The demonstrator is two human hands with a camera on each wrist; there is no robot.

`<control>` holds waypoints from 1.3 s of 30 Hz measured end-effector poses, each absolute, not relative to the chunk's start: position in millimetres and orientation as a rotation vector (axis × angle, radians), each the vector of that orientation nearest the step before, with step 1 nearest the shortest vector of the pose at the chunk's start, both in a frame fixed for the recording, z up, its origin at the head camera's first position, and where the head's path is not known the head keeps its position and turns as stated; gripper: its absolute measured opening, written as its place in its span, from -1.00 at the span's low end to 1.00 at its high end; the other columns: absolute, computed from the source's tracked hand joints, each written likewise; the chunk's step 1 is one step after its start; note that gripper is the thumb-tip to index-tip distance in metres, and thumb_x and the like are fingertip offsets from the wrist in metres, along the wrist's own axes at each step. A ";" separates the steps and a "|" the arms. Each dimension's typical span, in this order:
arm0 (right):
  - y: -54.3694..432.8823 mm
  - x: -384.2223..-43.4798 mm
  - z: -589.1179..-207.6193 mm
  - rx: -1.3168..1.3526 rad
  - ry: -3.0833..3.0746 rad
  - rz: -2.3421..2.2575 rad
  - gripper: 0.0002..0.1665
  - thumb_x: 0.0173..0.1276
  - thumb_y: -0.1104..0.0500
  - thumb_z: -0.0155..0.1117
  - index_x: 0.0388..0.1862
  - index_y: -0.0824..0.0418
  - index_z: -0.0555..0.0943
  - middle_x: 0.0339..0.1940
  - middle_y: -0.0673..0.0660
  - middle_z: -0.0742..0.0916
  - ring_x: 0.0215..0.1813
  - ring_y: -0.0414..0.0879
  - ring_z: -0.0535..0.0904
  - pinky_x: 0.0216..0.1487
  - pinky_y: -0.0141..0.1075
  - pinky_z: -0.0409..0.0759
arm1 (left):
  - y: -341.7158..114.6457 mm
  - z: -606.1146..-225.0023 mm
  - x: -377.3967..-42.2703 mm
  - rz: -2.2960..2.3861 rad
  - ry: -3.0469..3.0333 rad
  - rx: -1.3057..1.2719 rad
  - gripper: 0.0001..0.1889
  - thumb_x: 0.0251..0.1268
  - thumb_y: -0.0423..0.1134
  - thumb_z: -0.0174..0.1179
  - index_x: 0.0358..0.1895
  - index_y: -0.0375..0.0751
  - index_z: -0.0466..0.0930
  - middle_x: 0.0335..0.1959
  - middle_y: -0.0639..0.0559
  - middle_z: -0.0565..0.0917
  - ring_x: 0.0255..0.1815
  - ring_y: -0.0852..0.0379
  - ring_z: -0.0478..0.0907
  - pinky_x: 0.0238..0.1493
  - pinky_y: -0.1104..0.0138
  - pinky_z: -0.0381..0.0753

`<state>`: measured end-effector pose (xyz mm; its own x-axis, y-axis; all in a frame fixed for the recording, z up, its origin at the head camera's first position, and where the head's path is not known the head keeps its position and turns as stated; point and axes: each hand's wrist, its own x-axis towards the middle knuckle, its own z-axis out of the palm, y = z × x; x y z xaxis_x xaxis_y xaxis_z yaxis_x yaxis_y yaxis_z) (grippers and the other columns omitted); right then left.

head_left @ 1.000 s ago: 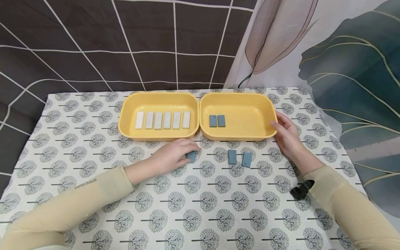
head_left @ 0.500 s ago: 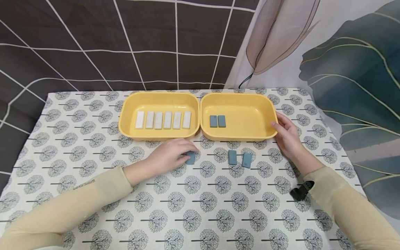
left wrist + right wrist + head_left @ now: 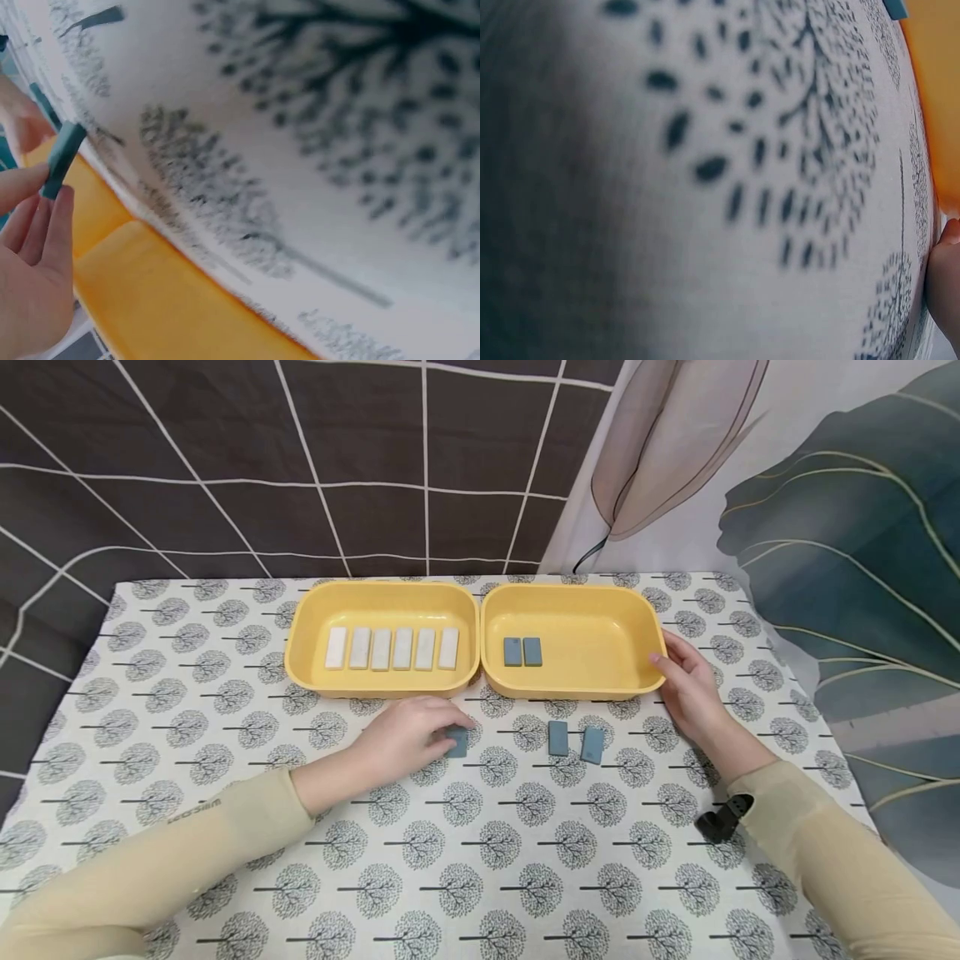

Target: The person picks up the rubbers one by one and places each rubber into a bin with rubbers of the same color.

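Observation:
My left hand (image 3: 408, 732) pinches a small blue rectangular tile (image 3: 458, 742) between thumb and fingers, in front of where two yellow trays meet. In the left wrist view that blue tile (image 3: 61, 159) shows edge-on between thumb and fingertips. At the right end of the right yellow tray (image 3: 603, 652), my right hand (image 3: 692, 685) holds the wall, thumb over the rim and fingers outside. Inside that tray, two blue tiles (image 3: 532, 652) stand side by side at the left. Two more blue tiles, one straight (image 3: 557, 738) and one slightly turned (image 3: 592, 745), lie on the cloth before it.
The left yellow tray (image 3: 382, 595) touches the right one and contains a row of several white tiles (image 3: 381, 650). A tree-patterned cloth (image 3: 480, 860) covers the table. Behind it hangs a dark gridded curtain (image 3: 360, 518). A black strap piece (image 3: 722, 820) sits at my right cuff.
My left hand has drawn slightly left and toward me with the blue tile, which now lies straighter. The right hand has stayed at the tray's end.

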<state>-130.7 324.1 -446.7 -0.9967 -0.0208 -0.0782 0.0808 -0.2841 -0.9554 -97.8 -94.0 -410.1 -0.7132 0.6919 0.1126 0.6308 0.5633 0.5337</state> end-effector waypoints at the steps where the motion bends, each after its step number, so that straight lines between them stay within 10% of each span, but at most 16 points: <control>1: 324.1 -130.9 -446.6 0.078 1.845 -2.464 -0.29 0.61 0.44 0.08 0.65 0.40 0.15 0.33 -0.02 0.60 0.34 -0.20 0.56 0.38 -0.50 0.62 | -93.5 -408.3 -97.8 0.845 2.672 1.129 -0.67 0.26 -0.38 0.48 0.09 -0.15 0.78 0.04 0.00 0.85 0.04 0.07 0.79 0.23 0.16 0.81; 39: 324.3 -130.3 -446.4 0.063 1.826 -2.477 -0.34 0.60 0.45 0.08 0.62 0.38 0.21 0.33 -0.03 0.60 0.34 -0.20 0.56 0.38 -0.50 0.62 | -48.1 -364.6 -136.5 1.040 2.522 0.894 -0.79 0.28 -0.38 0.49 -0.04 -0.21 0.82 -0.10 0.00 0.88 -0.09 0.14 0.80 0.04 0.46 0.82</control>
